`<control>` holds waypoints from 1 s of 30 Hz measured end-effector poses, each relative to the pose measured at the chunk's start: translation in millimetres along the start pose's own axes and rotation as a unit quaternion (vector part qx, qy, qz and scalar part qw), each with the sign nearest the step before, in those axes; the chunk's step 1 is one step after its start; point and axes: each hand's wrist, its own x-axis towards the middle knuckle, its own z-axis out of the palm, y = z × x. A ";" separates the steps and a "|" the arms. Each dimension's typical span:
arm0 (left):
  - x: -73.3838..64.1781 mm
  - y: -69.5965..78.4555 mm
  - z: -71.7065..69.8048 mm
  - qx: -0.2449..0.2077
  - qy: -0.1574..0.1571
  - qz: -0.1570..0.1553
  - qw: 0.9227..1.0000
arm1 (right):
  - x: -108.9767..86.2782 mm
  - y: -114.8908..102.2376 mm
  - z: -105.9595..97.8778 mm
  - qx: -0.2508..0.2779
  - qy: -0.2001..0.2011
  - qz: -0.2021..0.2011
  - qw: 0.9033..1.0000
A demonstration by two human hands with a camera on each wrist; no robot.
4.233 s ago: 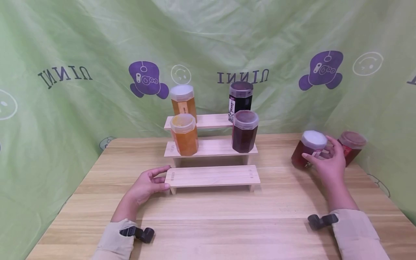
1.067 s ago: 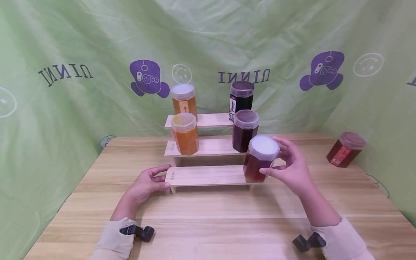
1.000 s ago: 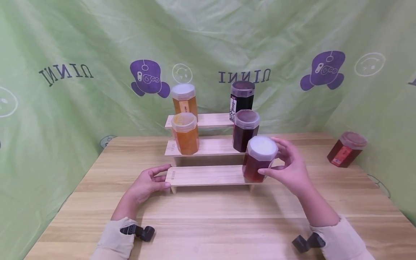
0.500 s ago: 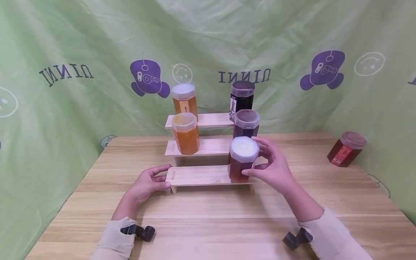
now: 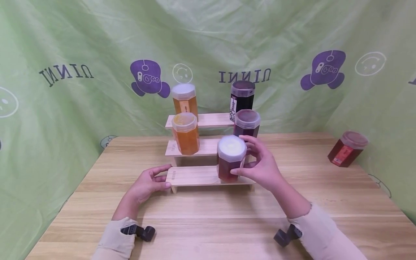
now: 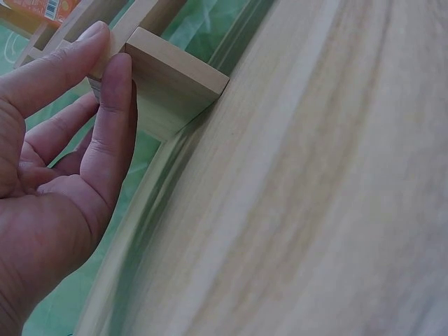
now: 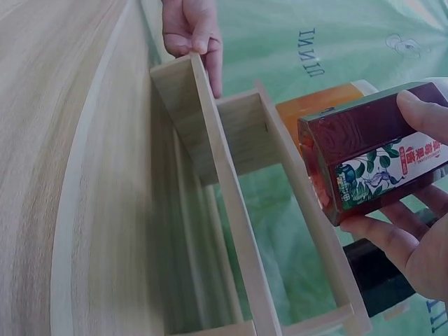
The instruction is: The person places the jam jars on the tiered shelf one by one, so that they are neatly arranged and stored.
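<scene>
My right hand (image 5: 264, 169) grips an octagonal jar (image 5: 226, 168) with dark red contents and a white lid. The jar is upright over the right half of the lowest step (image 5: 193, 176) of a wooden stepped stand; in the right wrist view it appears raised off that board, with a leafy printed label (image 7: 371, 175) showing. My left hand (image 5: 144, 186) pinches the left end of the same step, thumb at the front corner and index finger at the back. The left wrist view shows the fingertips on the board's end (image 6: 171, 63).
Amber jars stand on the left of the middle step (image 5: 186, 141) and top step (image 5: 185, 103). Dark jars stand on the right of the middle (image 5: 247, 124) and top (image 5: 243, 99) steps. Another red jar (image 5: 346, 153) is at the table's right edge. A green curtain (image 5: 208, 39) hangs behind.
My right hand has taken the white-lidded red jar from the table's right side and carried it left over the lowest step, still shifting left. My left hand has stayed put.
</scene>
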 end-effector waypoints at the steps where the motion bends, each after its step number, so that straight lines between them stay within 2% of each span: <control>1: -0.1 0.0 -0.2 0.000 -0.002 0.001 1.000 | 0.4 0.2 1.3 0.001 -0.001 -0.001 1.000; 13: -1.0 -0.3 -1.5 -0.003 -0.008 0.005 1.000 | 4.3 4.6 14.1 -0.007 -0.011 -0.004 1.000; 30: 0.4 -0.1 -0.5 -0.004 -0.002 -0.003 1.000 | 7.4 9.6 31.6 0.014 -0.023 0.000 1.000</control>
